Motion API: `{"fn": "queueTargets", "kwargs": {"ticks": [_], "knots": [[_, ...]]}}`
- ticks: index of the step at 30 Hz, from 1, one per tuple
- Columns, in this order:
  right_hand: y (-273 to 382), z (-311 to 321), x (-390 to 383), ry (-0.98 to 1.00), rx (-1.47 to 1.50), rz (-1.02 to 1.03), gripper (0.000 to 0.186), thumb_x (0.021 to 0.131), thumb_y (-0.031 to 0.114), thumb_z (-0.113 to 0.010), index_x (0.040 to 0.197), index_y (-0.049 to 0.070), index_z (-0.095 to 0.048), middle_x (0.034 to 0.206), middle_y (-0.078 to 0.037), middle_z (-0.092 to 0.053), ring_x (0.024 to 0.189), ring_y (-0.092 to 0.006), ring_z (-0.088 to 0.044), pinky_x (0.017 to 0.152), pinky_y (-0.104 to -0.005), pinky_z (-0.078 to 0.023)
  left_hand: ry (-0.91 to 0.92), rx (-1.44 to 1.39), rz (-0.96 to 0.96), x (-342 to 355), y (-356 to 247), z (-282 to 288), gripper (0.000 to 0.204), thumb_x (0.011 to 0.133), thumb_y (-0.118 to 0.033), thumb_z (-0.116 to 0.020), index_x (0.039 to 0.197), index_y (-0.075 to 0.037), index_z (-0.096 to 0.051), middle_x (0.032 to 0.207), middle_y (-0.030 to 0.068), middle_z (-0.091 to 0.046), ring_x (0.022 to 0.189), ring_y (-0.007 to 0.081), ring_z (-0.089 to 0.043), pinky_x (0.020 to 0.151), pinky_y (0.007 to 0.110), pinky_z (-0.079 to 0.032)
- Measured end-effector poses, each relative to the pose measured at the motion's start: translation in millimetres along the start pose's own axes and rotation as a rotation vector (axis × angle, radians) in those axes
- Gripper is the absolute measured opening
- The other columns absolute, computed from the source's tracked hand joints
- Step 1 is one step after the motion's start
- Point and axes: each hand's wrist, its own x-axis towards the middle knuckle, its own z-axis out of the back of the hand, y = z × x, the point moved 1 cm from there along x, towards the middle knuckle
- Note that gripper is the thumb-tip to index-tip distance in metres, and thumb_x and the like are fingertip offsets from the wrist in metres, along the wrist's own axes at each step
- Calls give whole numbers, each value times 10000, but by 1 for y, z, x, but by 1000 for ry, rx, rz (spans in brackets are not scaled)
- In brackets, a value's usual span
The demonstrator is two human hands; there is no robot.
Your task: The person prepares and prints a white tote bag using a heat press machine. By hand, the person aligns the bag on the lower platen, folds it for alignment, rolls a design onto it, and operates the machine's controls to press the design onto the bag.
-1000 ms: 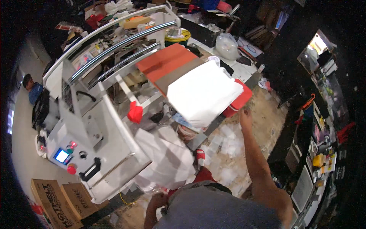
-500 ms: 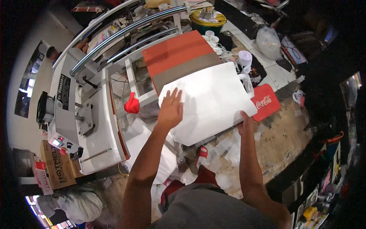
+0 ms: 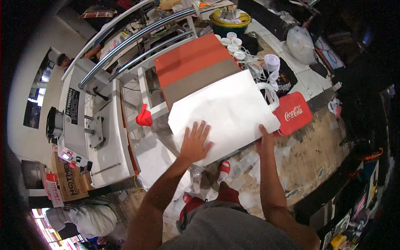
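A white bag (image 3: 223, 110) with loop handles at its right lies over the near part of an orange-and-brown pad (image 3: 187, 58) on the press's white frame. My left hand (image 3: 196, 143) rests flat on the bag's lower left, fingers spread. My right hand (image 3: 265, 137) grips the bag's near edge toward the right, thumb on top, other fingers mostly hidden underneath. Just right of the bag is a red lidded box (image 3: 293, 112). A red cloth (image 3: 143, 116) hangs on the frame to the left.
The press body (image 3: 102, 125) with curved rails stands left. Cups (image 3: 235, 46), cords, a white roll (image 3: 271, 64), a green tub (image 3: 229, 21) and a plastic sack (image 3: 300, 46) sit behind. A person (image 3: 64, 60) is at upper left. Paper scraps (image 3: 279, 162) litter the floor.
My left hand came up from beside my body onto the bag, then moved down toward its near edge. My right hand took hold of the bag's edge. The view has shifted.
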Motion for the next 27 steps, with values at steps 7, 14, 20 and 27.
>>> {"fn": "queueTargets", "kwargs": {"ticks": [7,14,20,27], "knots": [[13,-26,6,68,-228,367,509,867,109,-722,1314,-24,-517,1230,-138,-622,1048,-271,-630,895,-397,-524,-148,-353,138,-11,0,32,602,965,-332,-577,1462,-39,-406,1535,230,-357,1415,478,-307,1153,585,-244],[139,-254,-63,432,-555,825,468,872,271,-720,1191,-50,-601,1072,-161,-693,950,-247,-664,841,-376,-523,-405,-938,357,-73,8,81,492,1017,-291,-546,1436,-52,-450,1458,180,-487,1330,275,-495,1066,382,-417],[206,-320,-203,890,-981,1252,356,815,85,-678,1170,54,-659,1081,-109,-695,986,-233,-670,883,-381,-526,-433,-1299,355,-155,21,99,476,1062,-373,-437,1441,-86,-423,1398,110,-551,1197,242,-593,952,390,-507],[109,-181,-139,1048,-1328,1433,661,610,134,-847,1241,144,-651,1312,-164,-573,1235,-368,-522,1037,-483,-445,-456,-1743,712,-224,26,18,548,1030,-441,-474,1412,-49,-431,1360,168,-553,1137,310,-620,918,434,-552]]}}
